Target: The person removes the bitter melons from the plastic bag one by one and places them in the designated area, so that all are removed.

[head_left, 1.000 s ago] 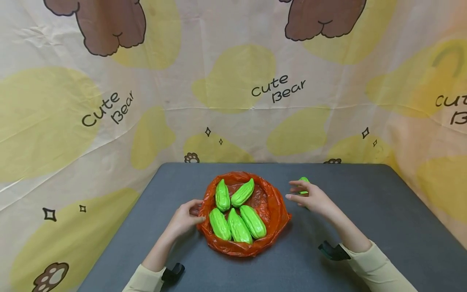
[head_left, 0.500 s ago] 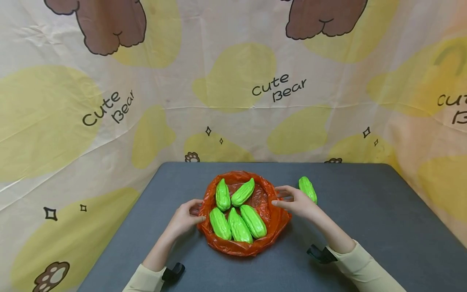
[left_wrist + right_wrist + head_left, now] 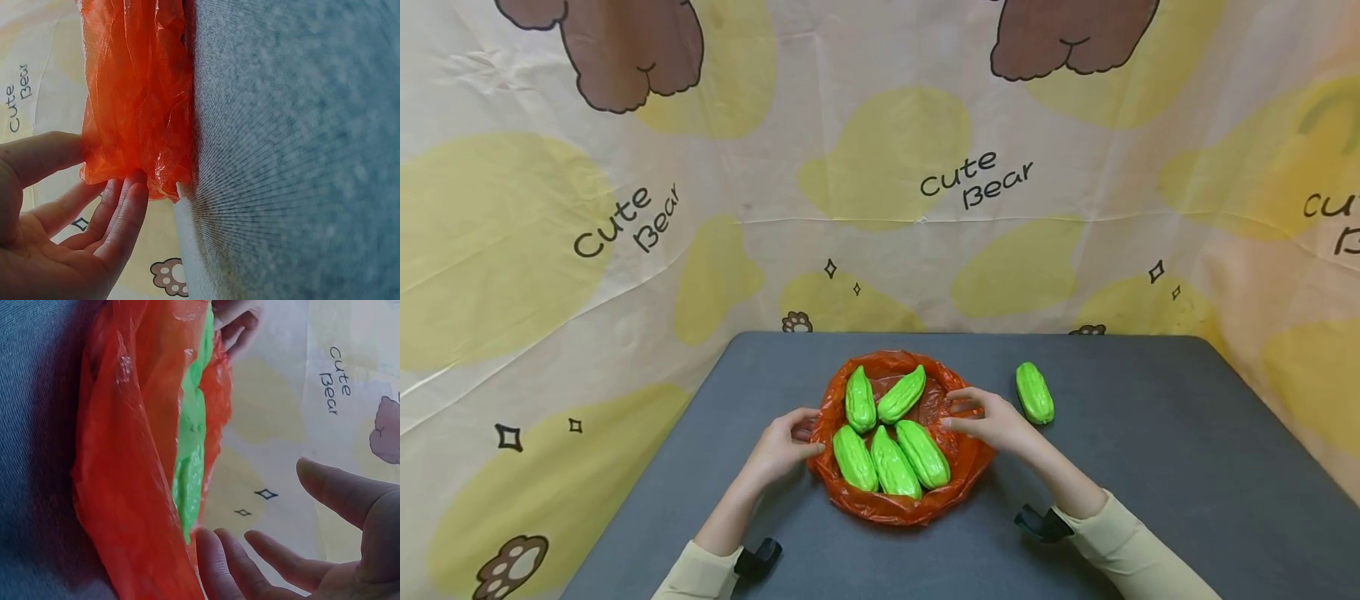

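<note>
A red plastic bag [image 3: 901,510] sits on the table with its mouth spread wide and its rim rolled. Inside it lie several bright green ridged gourds [image 3: 923,454]. My left hand [image 3: 778,450] rests at the bag's left side, its fingertips touching the plastic; in the left wrist view the fingers [image 3: 128,212] are fairly straight and the thumb reaches the rim. At the right rim hovers my right hand [image 3: 992,421], fingers spread with nothing between them. The right wrist view shows the thumb [image 3: 337,494] well apart from the fingers, beside the red plastic.
One more green gourd [image 3: 1034,392] lies on the grey table [image 3: 1150,467], right of the bag and just beyond my right hand. A printed cloth [image 3: 880,167] with bears and lettering hangs behind the table's far edge.
My right hand has moved left from in front of the lone gourd to the bag's right rim, uncovering that gourd. The left hand and the bag have stayed put.
</note>
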A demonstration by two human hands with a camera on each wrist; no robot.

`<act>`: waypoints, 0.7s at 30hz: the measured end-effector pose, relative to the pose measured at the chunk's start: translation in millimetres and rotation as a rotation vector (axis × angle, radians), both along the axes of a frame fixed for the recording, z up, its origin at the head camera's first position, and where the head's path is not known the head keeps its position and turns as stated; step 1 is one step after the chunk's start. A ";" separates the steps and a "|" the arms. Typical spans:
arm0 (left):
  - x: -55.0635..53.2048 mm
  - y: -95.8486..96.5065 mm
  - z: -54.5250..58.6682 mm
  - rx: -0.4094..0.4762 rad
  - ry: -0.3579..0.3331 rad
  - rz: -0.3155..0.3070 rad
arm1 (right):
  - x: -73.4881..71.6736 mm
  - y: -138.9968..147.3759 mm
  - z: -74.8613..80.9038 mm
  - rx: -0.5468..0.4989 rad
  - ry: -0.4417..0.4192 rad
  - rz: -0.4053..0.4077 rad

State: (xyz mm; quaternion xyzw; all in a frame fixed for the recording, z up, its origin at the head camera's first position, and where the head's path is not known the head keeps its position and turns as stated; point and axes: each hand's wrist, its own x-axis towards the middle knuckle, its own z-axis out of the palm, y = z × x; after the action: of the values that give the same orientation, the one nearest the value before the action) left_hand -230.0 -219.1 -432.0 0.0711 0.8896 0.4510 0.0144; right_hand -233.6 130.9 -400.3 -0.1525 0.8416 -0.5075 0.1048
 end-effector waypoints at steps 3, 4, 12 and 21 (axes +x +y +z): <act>0.8 0.5 0.1 -0.004 -0.002 0.010 | -1.2 -3.6 -2.9 0.008 0.002 0.005; 1.1 0.7 0.1 -0.005 -0.003 0.013 | -1.4 -5.0 -3.8 0.009 -0.002 0.004; 2.7 0.3 0.1 -0.010 0.008 0.013 | -2.3 -16.7 -12.8 0.010 -0.035 0.022; 2.1 0.2 0.2 -0.003 0.006 0.009 | -5.6 -25.9 -22.1 0.038 -0.039 0.021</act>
State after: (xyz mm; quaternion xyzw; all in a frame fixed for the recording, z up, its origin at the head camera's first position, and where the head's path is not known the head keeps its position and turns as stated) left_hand -228.0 -218.9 -431.8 0.0686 0.8906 0.4495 0.0096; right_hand -239.2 105.0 -422.4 -0.1492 0.8471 -0.4934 0.1292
